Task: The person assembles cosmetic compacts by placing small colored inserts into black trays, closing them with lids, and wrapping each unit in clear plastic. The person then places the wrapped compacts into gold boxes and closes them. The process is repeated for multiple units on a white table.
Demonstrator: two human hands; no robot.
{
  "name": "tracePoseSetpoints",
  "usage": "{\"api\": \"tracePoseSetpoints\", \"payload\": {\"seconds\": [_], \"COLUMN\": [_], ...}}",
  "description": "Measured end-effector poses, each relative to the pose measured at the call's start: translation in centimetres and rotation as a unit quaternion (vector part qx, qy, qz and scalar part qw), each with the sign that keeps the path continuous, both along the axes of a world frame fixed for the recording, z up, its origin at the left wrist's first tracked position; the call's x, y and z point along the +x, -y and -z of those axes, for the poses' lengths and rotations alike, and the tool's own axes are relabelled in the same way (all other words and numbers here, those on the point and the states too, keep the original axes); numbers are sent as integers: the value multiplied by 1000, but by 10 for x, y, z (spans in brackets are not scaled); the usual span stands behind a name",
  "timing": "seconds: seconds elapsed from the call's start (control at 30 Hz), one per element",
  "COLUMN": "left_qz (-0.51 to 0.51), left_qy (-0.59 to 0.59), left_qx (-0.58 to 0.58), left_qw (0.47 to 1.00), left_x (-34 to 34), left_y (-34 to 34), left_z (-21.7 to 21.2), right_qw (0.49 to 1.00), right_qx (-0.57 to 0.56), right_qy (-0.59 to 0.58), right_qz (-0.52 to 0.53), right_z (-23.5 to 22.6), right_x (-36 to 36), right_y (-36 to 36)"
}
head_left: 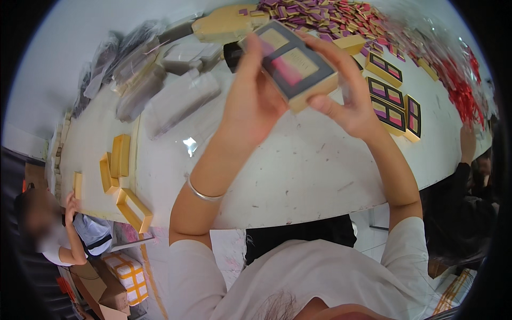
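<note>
Raised above the white table, a gold gift box (314, 92) is held between both my hands. Its dark insert has two compartments, each with a small gold and pink or purple packet. My left hand (255, 93) grips the box's left side, the thumb up along its edge. On the right side my right hand (349, 88) curls round it, fingers on the far edge and thumb at the near corner. Several similar filled boxes (388, 92) lie on the table beside my right hand. Left of my left hand lies a stack of clear plastic sleeves (184, 104).
A heap of small purple, red and gold packets (325, 18) covers the far side. Red ribbons (466, 96) and clear film pile up at right. Open gold box frames (134, 209) stand at left, near another person's hand (71, 205). Another person's arm (468, 144) reaches in at right.
</note>
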State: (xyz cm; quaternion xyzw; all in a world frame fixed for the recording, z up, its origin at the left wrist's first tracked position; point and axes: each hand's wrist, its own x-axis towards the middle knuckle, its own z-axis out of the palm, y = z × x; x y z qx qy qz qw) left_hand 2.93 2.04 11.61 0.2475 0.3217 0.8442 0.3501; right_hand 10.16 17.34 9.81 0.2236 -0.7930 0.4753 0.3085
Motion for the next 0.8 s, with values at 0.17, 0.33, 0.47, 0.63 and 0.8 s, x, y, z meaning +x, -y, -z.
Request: {"api": "tracePoseSetpoints", "payload": {"seconds": [0.17, 0.33, 0.47, 0.63, 0.8], "left_qz": [19, -222, -44, -91, -82], "left_qy": [-354, -383, -158, -16, -7], "left_qx": [-487, -200, -158, -142, -55], "left_qw": [798, 874, 974, 986, 995], "left_x": [-38, -12, -16, -18, -15], "left_y": [25, -2, -17, -16, -17], "left_z": [-15, 6, 40, 50, 53], "right_qw": [969, 954, 959, 912, 945], "right_qx": [-237, -164, -106, -178, -276], "right_qy": [56, 217, 255, 352, 164], "right_qz": [49, 123, 61, -113, -62], "right_z": [-6, -14, 7, 21, 33], "right_x": [-1, 0, -5, -19, -25], "right_y": [-13, -9, -5, -34, -7]}}
